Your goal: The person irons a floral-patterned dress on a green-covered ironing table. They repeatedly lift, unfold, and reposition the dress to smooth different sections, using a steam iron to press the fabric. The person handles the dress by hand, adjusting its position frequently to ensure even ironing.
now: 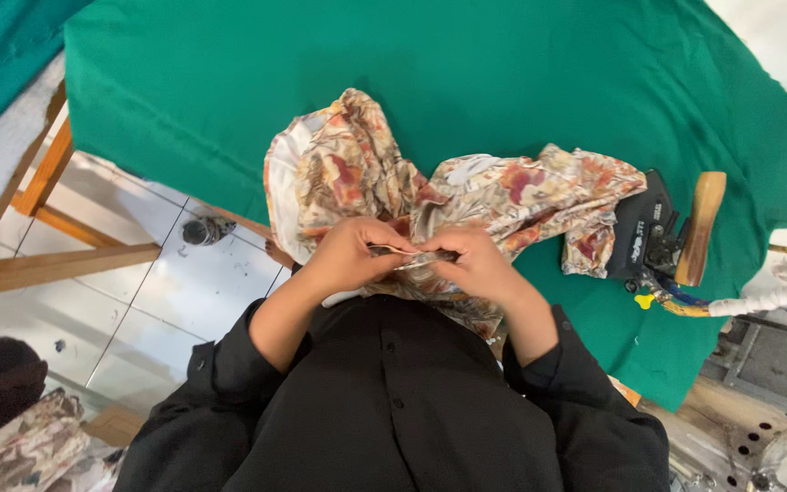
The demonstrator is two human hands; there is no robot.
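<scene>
Head view, looking down over a counter point(466, 82) covered in green cloth.

Floral garment point(430, 196), cream with rust and brown print, lies bunched near the counter's near edge, roughly mid-width. One lobe of it rises toward the counter's middle; another spreads toward the right edge, where it touches the iron.

Left hand point(350, 255) is curled narrow, fingers pinched on a fold of the garment at the near edge. Right hand point(474, 262) is likewise curled narrow, pinching the same fold just beside the left. The two hands almost meet, thumbs toward each other, with a thin pale strip of the fabric's edge stretched between them. Whether a small tool sits in the fingers cannot be told.

Both forearms come out of black sleeves, pushed up; a black buttoned shirt point(393, 401) fills the lower middle of the view.

Iron point(653, 232), dark body with a wooden handle point(701, 223), rests near the right edge of the counter, a wrapped cord point(758, 301) trailing off past the edge.

Beyond the left edge: white tiled floor point(138, 301), a wooden frame point(47, 246), a small dark object point(204, 230) on the tiles. More floral fabric point(20, 451) is heaped at the lower left.
</scene>
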